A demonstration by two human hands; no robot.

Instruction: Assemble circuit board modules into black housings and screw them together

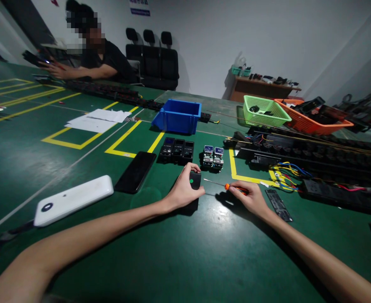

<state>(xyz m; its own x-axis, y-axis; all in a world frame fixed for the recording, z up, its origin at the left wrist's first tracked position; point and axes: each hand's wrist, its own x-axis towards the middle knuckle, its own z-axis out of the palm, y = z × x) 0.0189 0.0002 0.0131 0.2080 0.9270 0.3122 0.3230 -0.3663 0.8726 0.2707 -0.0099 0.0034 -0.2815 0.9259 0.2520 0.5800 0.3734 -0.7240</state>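
My left hand grips a small black box with a green dot on its face, holding it up on the green table. In my right hand is a screwdriver with an orange and black handle. Its thin shaft points left, the tip a short way from the box. Just beyond the box sit two small circuit modules with blue-white tops. Left of them is a row of black housings. A flat black cover plate lies by my right wrist.
A black phone and a white power bank lie at left. Behind stand a blue bin, a green basket and an orange basket. Long black wired rails fill the right. A co-worker sits across the table.
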